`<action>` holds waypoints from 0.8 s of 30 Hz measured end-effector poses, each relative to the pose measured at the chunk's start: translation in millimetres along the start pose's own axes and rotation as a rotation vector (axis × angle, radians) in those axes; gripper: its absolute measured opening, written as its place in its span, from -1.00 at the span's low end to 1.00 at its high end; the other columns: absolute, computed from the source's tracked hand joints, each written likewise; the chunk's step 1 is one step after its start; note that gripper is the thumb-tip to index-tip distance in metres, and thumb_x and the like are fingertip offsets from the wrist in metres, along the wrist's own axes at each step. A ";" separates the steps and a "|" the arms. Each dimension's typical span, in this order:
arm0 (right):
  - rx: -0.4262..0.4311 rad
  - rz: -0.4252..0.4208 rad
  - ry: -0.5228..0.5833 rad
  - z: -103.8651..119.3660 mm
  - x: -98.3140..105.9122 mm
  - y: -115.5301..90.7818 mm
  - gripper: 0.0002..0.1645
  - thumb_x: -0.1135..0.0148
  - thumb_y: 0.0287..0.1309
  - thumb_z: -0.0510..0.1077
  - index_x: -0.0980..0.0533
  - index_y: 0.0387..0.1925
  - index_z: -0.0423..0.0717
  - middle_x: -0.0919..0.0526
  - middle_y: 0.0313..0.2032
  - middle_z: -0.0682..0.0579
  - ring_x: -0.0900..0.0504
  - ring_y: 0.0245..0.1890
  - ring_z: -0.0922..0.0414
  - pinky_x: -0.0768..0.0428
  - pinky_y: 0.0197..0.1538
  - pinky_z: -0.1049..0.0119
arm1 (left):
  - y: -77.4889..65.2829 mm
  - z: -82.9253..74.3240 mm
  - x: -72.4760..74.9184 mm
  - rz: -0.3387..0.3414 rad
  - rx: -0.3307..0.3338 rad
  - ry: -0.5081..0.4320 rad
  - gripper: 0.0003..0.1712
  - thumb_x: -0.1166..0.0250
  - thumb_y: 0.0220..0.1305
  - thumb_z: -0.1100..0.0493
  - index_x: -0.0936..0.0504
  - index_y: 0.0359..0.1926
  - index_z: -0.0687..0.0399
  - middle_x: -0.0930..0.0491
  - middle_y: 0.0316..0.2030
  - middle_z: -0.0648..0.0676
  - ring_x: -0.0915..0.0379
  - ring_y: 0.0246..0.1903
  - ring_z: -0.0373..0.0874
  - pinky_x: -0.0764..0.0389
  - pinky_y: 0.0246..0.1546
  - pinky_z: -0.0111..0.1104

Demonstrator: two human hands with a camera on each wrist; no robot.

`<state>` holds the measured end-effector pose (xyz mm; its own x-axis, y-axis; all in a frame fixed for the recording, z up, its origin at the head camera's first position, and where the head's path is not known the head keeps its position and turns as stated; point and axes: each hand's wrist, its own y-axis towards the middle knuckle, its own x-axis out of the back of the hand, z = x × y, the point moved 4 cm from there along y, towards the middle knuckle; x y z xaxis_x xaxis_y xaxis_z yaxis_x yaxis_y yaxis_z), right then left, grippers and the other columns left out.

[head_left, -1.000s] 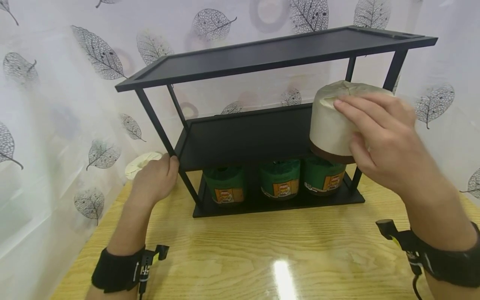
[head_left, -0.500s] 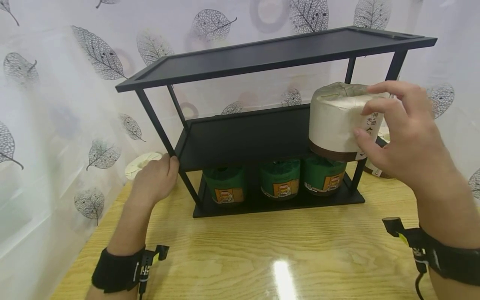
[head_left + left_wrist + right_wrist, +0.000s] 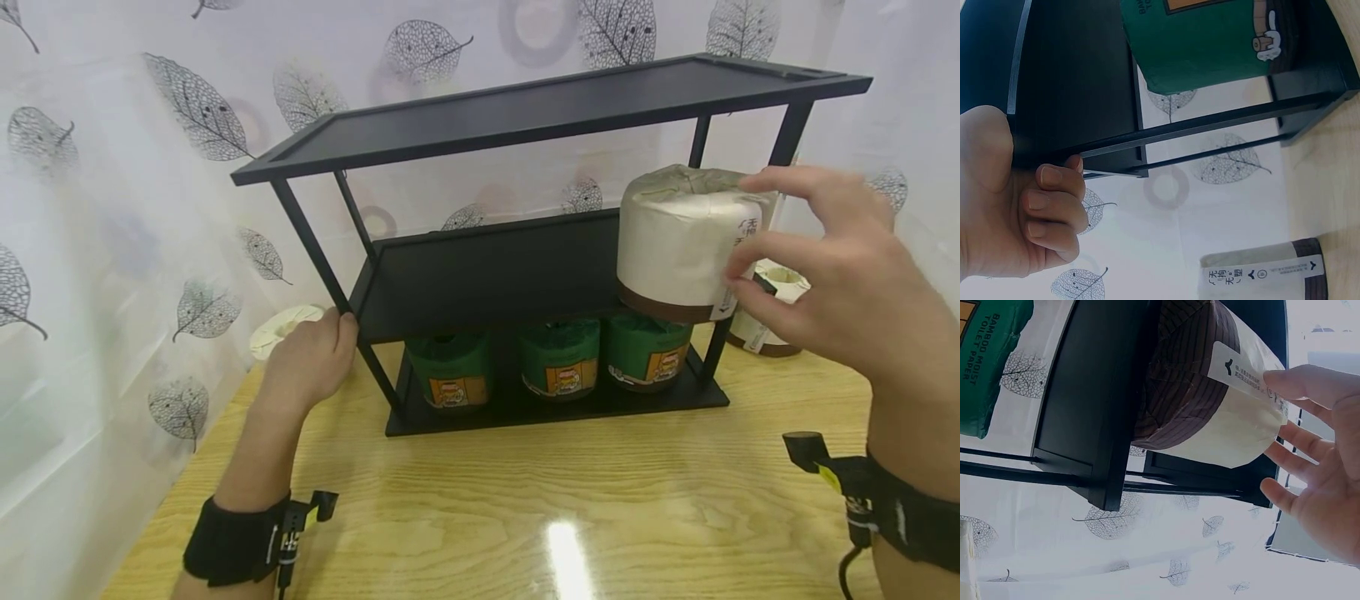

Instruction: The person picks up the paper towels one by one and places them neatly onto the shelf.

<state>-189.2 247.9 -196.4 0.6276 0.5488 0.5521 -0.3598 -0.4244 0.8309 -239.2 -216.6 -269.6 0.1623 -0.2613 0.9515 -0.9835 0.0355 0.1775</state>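
Observation:
A cream toilet paper roll [image 3: 686,250] with a brown base stands at the right end of the black shelf rack's middle shelf [image 3: 487,271], jutting over the front edge. Beside its right side is my right hand [image 3: 840,258], fingers spread and loosely bent. In the right wrist view the thumb [image 3: 1291,381] lies against the roll's printed label, and the other fingers reach along its far end without curling round it. My left hand [image 3: 311,358] grips the rack's left front post at the middle shelf's corner; its curled fingers [image 3: 1054,206] show in the left wrist view.
Three green toilet paper rolls [image 3: 561,362] stand on the rack's bottom shelf. Another cream roll [image 3: 772,308] is on the wooden table [image 3: 480,500] right of the rack, and one [image 3: 283,329] is behind my left hand. The top shelf [image 3: 570,104] overhangs the middle one.
My right hand has come off the cream roll's top and drawn back to its right side, uncovering its label and the roll behind. The cream roll barely shifts. My left hand stays put.

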 end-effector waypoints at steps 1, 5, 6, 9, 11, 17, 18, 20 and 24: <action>0.001 0.013 -0.009 -0.7 -0.7 -0.3 -0.17 0.18 0.34 0.43 -0.55 -0.58 -0.16 -0.48 0.13 -0.39 -0.32 0.20 -0.42 -0.16 0.27 -0.33 | 0.1 0.2 -0.1 -0.001 0.000 -0.001 -0.33 0.49 0.54 -0.10 -0.44 -0.26 0.25 -0.54 -0.37 0.33 -0.53 -0.38 0.19 -0.51 -0.35 0.04; 0.013 0.047 -0.028 -2.2 -2.1 -0.1 -0.14 0.24 0.37 0.46 -0.58 -0.58 -0.11 -0.50 0.14 -0.37 -0.36 0.15 -0.42 -0.20 0.03 -0.41 | 0.4 0.6 -0.6 -0.003 -0.001 -0.004 -0.33 0.49 0.54 -0.10 -0.44 -0.28 0.24 -0.52 -0.40 0.31 -0.52 -0.40 0.17 -0.50 -0.37 0.02; 0.010 0.052 -0.029 -2.3 -2.3 -0.3 -0.14 0.25 0.37 0.46 -0.59 -0.57 -0.10 -0.50 0.14 -0.36 -0.37 0.15 -0.41 -0.20 0.02 -0.43 | 0.5 0.8 -0.7 -0.003 0.000 -0.005 -0.33 0.49 0.54 -0.11 -0.43 -0.29 0.23 -0.52 -0.40 0.31 -0.51 -0.40 0.16 -0.50 -0.38 0.01; -0.002 0.063 -0.025 -2.6 -3.5 -0.8 -0.15 0.26 0.39 0.44 -0.60 -0.55 -0.10 -0.50 0.17 -0.35 -0.38 0.16 -0.40 -0.22 0.04 -0.43 | 0.6 1.1 -0.7 -0.004 0.002 -0.004 -0.33 0.49 0.54 -0.11 -0.43 -0.29 0.22 -0.52 -0.41 0.30 -0.51 -0.41 0.15 -0.49 -0.38 0.00; -0.003 0.066 -0.019 -3.3 -4.7 -1.2 -0.17 0.26 0.41 0.43 -0.61 -0.53 -0.09 -0.49 0.19 -0.33 -0.37 0.19 -0.39 -0.23 0.14 -0.42 | 0.6 1.4 -0.7 -0.002 0.003 -0.004 -0.33 0.49 0.54 -0.11 -0.43 -0.29 0.23 -0.52 -0.40 0.31 -0.52 -0.39 0.17 -0.50 -0.37 0.01; 0.044 0.052 0.025 -5.3 -12.0 -2.0 -0.27 0.22 0.46 0.32 -0.62 -0.41 -0.12 -0.43 0.26 -0.33 -0.34 0.27 -0.37 -0.19 0.46 -0.07 | 0.3 1.2 -0.7 0.000 0.003 -0.003 -0.33 0.48 0.54 -0.10 -0.44 -0.26 0.24 -0.54 -0.37 0.33 -0.55 -0.36 0.21 -0.51 -0.34 0.05; 0.052 0.049 0.033 -5.3 -13.5 -1.9 -0.29 0.21 0.46 0.30 -0.62 -0.39 -0.13 -0.42 0.27 -0.34 -0.33 0.28 -0.37 -0.17 0.48 -0.04 | 0.2 1.1 -0.8 0.000 0.004 -0.003 -0.34 0.48 0.54 -0.10 -0.44 -0.27 0.24 -0.54 -0.37 0.33 -0.55 -0.37 0.20 -0.51 -0.35 0.04; 0.056 0.057 0.035 -5.1 -16.1 -1.6 -0.30 0.22 0.45 0.27 -0.63 -0.35 -0.14 -0.39 0.29 -0.36 -0.30 0.30 -0.37 -0.15 0.48 -0.05 | 0.3 0.9 -0.9 0.000 0.006 -0.003 -0.34 0.49 0.54 -0.10 -0.43 -0.29 0.23 -0.53 -0.39 0.32 -0.53 -0.39 0.18 -0.50 -0.38 0.02; 0.039 0.090 0.036 -5.9 -21.0 -1.0 -0.32 0.23 0.43 0.24 -0.64 -0.27 -0.16 -0.34 0.34 -0.37 -0.26 0.33 -0.38 -0.12 0.49 -0.10 | 0.4 0.3 -0.8 -0.004 0.003 -0.004 -0.34 0.48 0.54 -0.10 -0.43 -0.30 0.22 -0.52 -0.41 0.30 -0.51 -0.41 0.15 -0.49 -0.40 -0.01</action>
<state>-206.1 241.0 -208.4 0.5683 0.5329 0.6269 -0.3861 -0.5002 0.7751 -239.7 -216.7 -270.4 0.1662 -0.2649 0.9498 -0.9830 0.0313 0.1808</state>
